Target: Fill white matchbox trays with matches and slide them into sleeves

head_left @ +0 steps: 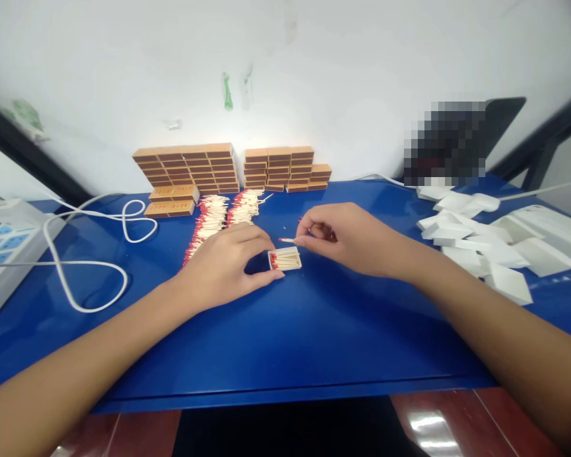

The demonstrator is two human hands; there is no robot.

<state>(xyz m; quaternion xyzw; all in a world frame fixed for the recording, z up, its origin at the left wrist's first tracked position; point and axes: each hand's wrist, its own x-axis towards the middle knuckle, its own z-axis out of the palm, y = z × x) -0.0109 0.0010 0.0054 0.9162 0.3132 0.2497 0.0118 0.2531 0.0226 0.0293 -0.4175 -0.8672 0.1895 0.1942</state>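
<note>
- While the left hand [226, 263] is bracketing the left end of a small white tray [300, 261] at the centre of the frame, its thumb is lying along the near edge and its fingers are reaching the far-left corner, holding the tray between them.
- Just right of centre, the right hand [347, 238] is pinching a single match [288, 240] between thumb and forefinger, the other fingers curling inward; the red head is pointing left, and the stick is showing just beyond the tray's far edge.
- Inside the tray, several matches [286, 260] are lying lengthwise, their red heads gathering at the left end.
- Left of centre, partly behind the left hand, a longer heap of matches [211, 219] is stretching toward the viewer, and a second heap [245, 206] is lying just to its right.
- In the upper middle, a wide stack of matchboxes [190, 168] and a smaller stack [280, 168] are standing near the white wall [337, 76].
- On the right side, many white trays [461, 231] are lying jumbled on the blue table [266, 336].
- At the left, a white cable [90, 311] is looping across the tabletop.
</note>
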